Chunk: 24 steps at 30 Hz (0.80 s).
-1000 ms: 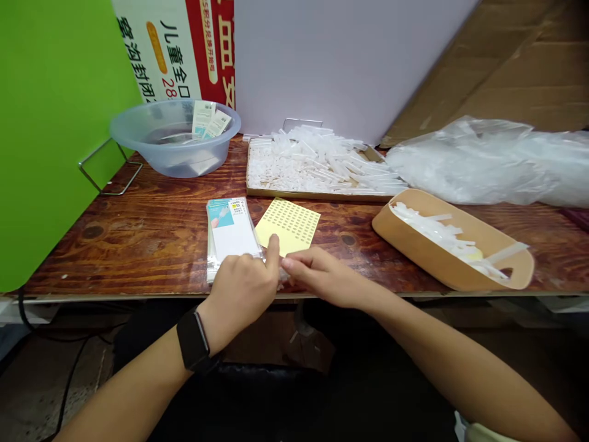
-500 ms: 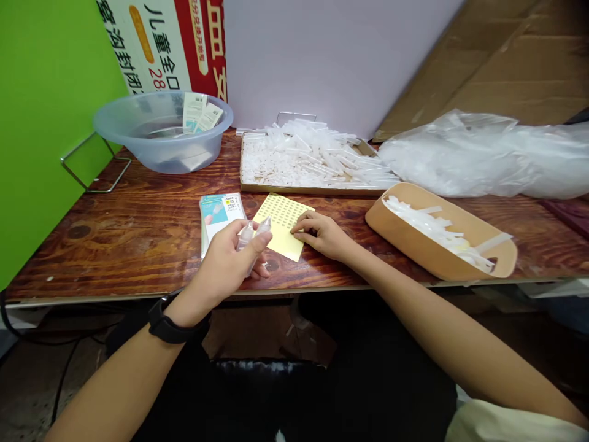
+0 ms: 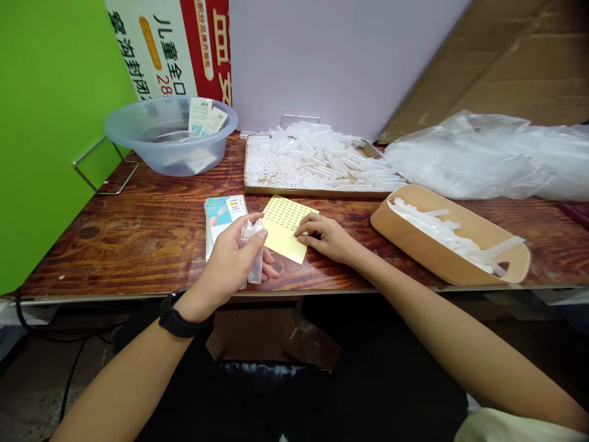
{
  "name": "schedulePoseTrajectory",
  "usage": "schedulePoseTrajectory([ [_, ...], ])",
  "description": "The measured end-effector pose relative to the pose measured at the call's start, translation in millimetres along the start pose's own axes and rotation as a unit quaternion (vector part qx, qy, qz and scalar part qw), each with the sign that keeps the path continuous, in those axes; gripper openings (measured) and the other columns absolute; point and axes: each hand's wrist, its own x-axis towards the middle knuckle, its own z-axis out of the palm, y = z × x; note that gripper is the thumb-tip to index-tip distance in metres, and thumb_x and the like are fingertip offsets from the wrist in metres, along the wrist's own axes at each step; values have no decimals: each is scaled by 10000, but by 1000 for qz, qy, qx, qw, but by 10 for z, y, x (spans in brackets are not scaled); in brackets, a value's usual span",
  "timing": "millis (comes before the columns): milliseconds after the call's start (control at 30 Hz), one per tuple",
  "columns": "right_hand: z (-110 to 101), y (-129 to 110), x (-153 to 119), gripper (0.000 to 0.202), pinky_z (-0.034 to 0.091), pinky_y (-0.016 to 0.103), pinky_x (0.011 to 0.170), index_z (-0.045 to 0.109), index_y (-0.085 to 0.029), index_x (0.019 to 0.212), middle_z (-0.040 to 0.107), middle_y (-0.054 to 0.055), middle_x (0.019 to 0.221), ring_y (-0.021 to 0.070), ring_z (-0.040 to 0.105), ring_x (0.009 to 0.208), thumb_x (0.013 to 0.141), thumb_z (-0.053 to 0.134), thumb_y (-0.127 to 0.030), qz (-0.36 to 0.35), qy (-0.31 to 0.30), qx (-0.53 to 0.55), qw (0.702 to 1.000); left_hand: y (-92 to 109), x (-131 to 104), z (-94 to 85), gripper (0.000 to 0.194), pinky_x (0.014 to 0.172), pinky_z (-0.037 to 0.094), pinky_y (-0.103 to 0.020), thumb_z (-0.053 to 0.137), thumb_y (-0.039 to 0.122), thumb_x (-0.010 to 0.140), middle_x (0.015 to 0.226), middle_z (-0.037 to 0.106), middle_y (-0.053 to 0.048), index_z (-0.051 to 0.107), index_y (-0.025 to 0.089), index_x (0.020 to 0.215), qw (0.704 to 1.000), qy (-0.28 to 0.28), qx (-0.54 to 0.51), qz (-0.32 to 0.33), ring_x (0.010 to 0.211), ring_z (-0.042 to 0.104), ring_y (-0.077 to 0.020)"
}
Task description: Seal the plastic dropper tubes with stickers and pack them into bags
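Observation:
My left hand (image 3: 232, 252) is closed around clear plastic tubes (image 3: 254, 261) with pointed tips, at least two side by side, held upright above the table's front edge. A yellow sticker sheet (image 3: 281, 245) with rows of small round dots lies just beyond them. Over the right part of that sheet rests my right hand (image 3: 324, 236), thumb and forefinger pinched together at its surface. Whatever is between those fingertips is too small to make out. Left of the sheet, partly covered by my left hand, lies a stack of printed cards (image 3: 225, 212) in clear sleeves.
A shallow cardboard tray (image 3: 322, 191) heaped with clear tubes and small white pieces stands behind the sheet. To its left is a translucent blue basin (image 3: 184, 166) with cards inside. On the right are a tan bin (image 3: 414, 258) of white strips and a large plastic bag (image 3: 464, 153).
My left hand has turned the tubes more upright, so more of their bodies shows. My right hand stays pinched over the sheet. The whole view has shifted slightly.

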Motion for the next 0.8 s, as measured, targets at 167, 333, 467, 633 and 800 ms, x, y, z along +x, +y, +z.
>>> schedulePoseTrajectory([
  [167,-39,-44,73,84,407,317,704,593,-172,745,606,54,830,184,548,767,816,555,-193,40,-33,-59,997,-41,46,-14,326,379,411,-160,571,365,857,532,577,41,492,178,1111,998,48,35,27,381,529,-98],
  [333,-115,-407,20,103,407,293,644,542,-184,738,574,30,743,161,524,690,837,554,-214,66,114,70,989,-49,98,-4,226,320,319,-156,580,377,846,511,502,70,499,177,913,994,104,-6,31,339,440,-69],
  [467,-62,-997,-71,82,454,325,782,568,-204,798,614,50,922,181,577,883,877,572,-225,-22,158,198,967,-47,128,54,251,336,316,-156,597,376,835,492,495,67,449,181,777,991,104,-78,41,345,438,-65],
  [633,99,-1349,-59,70,477,348,834,574,-223,839,635,50,999,183,599,944,893,564,-179,-73,148,182,969,-74,156,112,299,370,314,-150,626,387,820,490,503,65,434,176,730,982,117,-143,50,366,437,-51],
  [800,178,-1380,21,107,497,355,778,561,-236,829,659,45,930,185,621,880,884,561,-144,-90,233,94,964,-84,164,132,273,382,312,-152,572,348,863,478,491,68,433,171,709,972,132,-188,55,371,440,-48],
])
